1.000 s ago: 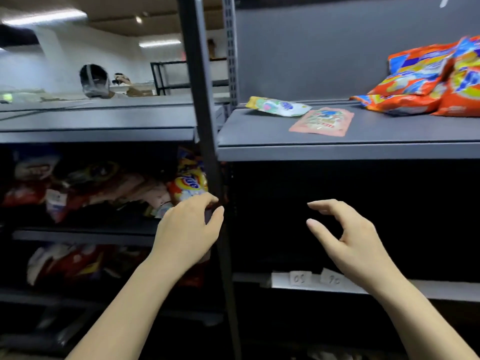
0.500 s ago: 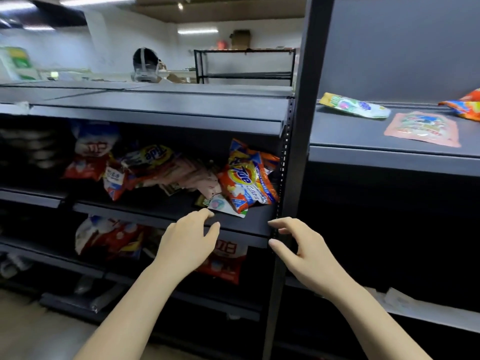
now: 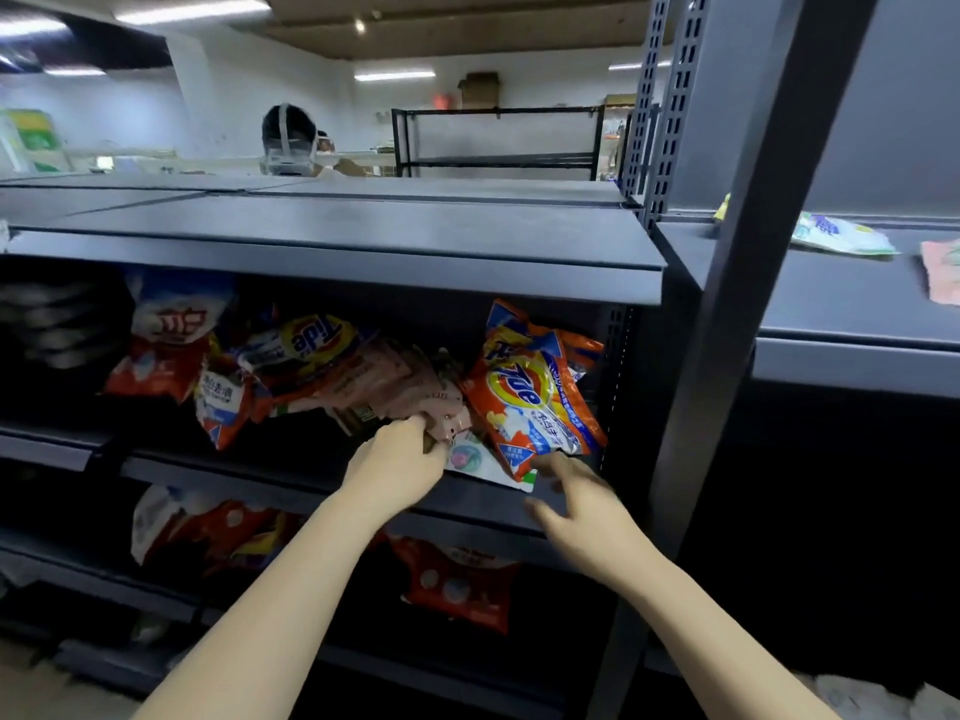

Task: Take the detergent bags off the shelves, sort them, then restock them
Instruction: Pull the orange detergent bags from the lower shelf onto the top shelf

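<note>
At the front edge of the middle shelf (image 3: 291, 472), toward its right end, my left hand (image 3: 397, 467) has its grip pinched on the near corner of a stack of thin pink packets (image 3: 400, 387). My right hand (image 3: 582, 506) is blurred, its grip spread and holding nothing, just below the lower corner of a large orange Tide bag (image 3: 535, 394) that leans at the right end of the same shelf.

Step in hand, as I judge it: the first one, taking bags off. This shelf is not sorted. From its left end it carries a red and white bag (image 3: 171, 340), a smaller red and white bag (image 3: 223, 407), a second Tide bag (image 3: 311, 340) lying on the heap, then the pink packets. A flat white packet (image 3: 483, 462) lies under the orange bag, its corner over the shelf's front edge.

Next move, in my view: draw the pink packets out toward me as one stack, and bring the right hand under the orange bag, since it rests partly against them and may tip when they go. The white packet could slide off the edge.

Below, the lower shelf (image 3: 156, 600) holds more red bags (image 3: 457, 584). The top shelf (image 3: 363, 236) is dark grey metal. Right of the upright post (image 3: 727, 304), the neighbouring shelf (image 3: 841, 298) carries a pale packet (image 3: 841, 239) and a pink one (image 3: 943, 272) at the frame edge.

Beyond: white walls, strip lights, a black rack (image 3: 498, 142), and another person (image 3: 291, 142) behind the shelving.
</note>
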### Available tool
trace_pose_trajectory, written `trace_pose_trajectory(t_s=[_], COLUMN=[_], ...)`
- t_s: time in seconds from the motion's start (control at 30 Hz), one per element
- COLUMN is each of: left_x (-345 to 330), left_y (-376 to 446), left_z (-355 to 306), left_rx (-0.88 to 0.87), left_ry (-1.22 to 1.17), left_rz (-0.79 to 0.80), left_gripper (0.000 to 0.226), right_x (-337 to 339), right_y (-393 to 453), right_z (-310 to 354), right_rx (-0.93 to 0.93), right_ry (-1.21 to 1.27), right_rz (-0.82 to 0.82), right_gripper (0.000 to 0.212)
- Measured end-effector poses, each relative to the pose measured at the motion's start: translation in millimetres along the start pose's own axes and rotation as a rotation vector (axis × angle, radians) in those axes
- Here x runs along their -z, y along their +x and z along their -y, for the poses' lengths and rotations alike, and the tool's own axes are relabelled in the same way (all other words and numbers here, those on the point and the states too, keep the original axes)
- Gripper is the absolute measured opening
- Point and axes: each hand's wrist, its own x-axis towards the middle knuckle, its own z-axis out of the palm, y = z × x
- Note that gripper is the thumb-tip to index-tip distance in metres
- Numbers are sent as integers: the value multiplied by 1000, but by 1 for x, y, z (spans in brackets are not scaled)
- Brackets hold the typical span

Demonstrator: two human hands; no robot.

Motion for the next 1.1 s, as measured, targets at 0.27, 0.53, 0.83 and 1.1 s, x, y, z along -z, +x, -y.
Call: trace_pose_trajectory(t_s=[0.27,0.53,0.83,1.1], left_x=[-25,-23,-35,-57], left_y=[82,151,214,250], left_z=[6,15,14,6], left_rx=[-27,-177,44,93], left_ry=[-307,-500,-880,-961], left_rz=[129,241,479,581], left_gripper=[51,40,45,54], right_x=[-21,-47,-53,-48], right_y=[53,108,147,146], right_z=[-11,-39,-41,-27], right_rx=[-417,-781,-974,-1005], right_ry=[97,571,1097,1078], right_rz=[-67,-220,-447,-454], right_gripper=[39,33,42,19])
